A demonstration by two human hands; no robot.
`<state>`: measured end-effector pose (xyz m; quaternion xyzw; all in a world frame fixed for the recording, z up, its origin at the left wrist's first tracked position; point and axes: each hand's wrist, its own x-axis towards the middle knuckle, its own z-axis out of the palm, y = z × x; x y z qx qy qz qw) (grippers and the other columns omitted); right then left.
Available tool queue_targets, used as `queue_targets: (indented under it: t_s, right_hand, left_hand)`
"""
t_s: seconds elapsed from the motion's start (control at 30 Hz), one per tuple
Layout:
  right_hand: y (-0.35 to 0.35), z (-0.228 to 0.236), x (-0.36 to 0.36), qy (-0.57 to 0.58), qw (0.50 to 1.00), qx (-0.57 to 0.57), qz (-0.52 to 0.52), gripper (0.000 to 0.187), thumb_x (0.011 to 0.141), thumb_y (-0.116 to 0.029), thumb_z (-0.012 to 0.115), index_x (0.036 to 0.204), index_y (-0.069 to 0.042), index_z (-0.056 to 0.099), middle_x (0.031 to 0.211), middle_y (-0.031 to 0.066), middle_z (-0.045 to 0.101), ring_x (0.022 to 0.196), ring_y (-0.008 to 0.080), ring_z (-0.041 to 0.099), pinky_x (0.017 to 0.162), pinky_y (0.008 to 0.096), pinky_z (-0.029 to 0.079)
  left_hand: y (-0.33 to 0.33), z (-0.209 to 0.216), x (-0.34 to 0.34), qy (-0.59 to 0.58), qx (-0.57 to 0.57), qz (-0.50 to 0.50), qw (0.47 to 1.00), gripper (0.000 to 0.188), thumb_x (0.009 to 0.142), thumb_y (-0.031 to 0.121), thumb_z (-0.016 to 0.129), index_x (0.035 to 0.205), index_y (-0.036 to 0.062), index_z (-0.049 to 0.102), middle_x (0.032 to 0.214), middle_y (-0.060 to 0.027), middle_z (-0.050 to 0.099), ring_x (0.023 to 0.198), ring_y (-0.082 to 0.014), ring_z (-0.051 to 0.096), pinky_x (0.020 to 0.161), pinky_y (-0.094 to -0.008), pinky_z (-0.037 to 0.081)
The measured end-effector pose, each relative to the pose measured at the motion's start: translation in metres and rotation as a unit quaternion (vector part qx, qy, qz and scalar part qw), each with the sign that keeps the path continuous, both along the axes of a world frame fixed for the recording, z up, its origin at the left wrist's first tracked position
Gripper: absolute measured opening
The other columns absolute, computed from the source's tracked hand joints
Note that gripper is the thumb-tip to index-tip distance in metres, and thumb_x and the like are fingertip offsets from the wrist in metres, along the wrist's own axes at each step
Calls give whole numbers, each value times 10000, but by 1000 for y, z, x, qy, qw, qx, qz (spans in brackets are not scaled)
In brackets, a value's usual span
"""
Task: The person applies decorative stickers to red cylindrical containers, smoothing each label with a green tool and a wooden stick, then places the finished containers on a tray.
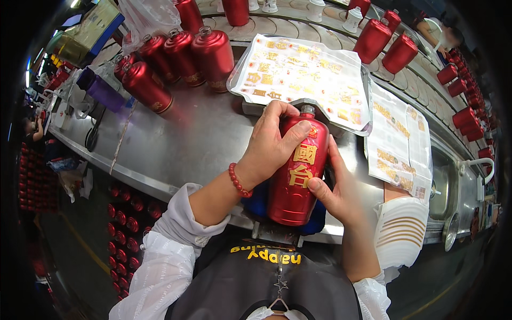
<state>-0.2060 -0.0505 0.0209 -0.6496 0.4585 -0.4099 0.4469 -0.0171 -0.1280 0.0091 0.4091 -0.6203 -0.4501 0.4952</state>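
A glossy red bottle (290, 205) with raised gold characters lies tilted in front of me, its neck pointing away. My left hand (273, 143) grips its upper left side, with the thumb pressed on the front near a small emblem. Along the right side, my right hand (341, 194) holds the bottle, its thumb touching the lower gold character. A blue cloth or pad (317, 220) shows under the bottle. Just beyond the neck, a white sheet of gold stickers (304, 74) rests on a metal tray (368, 125). Partly used stickers leave gaps on the sheet.
Several red bottles (213, 56) stand at the back left, beside a purple bottle (101, 89). More sticker sheets (397, 141) hang at the right, near a sink (442, 186). A conveyor (288, 26) carrying red bottles curves behind. Crated bottles (128, 229) sit below the table's left edge.
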Motion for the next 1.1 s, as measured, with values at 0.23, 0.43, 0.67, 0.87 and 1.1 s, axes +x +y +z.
queue_targets:
  t_s: [0.23, 0.43, 0.67, 0.87, 1.1]
  right_hand:
    - [-1, -3, 0, -24, 1000, 11, 4, 1005, 906, -385, 753, 1546, 120, 166, 1541, 294, 362, 1429, 311, 394, 1155, 388, 348]
    - [-1, -4, 0, -22, 1000, 10, 6, 1000, 907, -380, 752, 1550, 112, 166, 1545, 288, 359, 1432, 308, 389, 1156, 384, 344]
    - [1, -2, -1, -7, 1000, 3, 6, 996, 907, -370, 751, 1548, 117, 164, 1549, 291, 355, 1436, 317, 386, 1162, 388, 336]
    - [-1, -4, -2, -12, 1000, 5, 11, 988, 908, -356, 749, 1545, 121, 164, 1549, 302, 350, 1444, 323, 375, 1165, 388, 328]
    - [0, -4, -2, 10, 1000, -4, 3, 990, 907, -369, 747, 1542, 125, 170, 1544, 301, 358, 1441, 323, 380, 1165, 387, 328]
  left_hand:
    - [0, 2, -2, 27, 40, -5, 999, 393, 918, 320, 718, 1078, 4, 547, 1017, -148, 619, 940, -243, 611, 877, -362, 494]
    - [-3, 0, -4, -31, -5, 10, 999, 436, 911, 359, 721, 1090, 4, 543, 1041, -162, 620, 956, -270, 611, 885, -380, 491]
    - [12, 19, 20, -134, -351, -30, 926, 432, 964, 356, 646, 1292, 77, 620, 1163, -77, 678, 1131, -291, 522, 1068, -422, 355]
    - [-7, 17, 22, -196, -358, -57, 911, 390, 990, 382, 602, 1284, 147, 703, 1129, -19, 709, 1131, -264, 494, 1068, -393, 340]
    - [-16, 14, 14, -92, -212, -68, 971, 426, 1057, 342, 500, 1266, 6, 658, 1181, -80, 703, 1161, -226, 529, 1045, -349, 404]
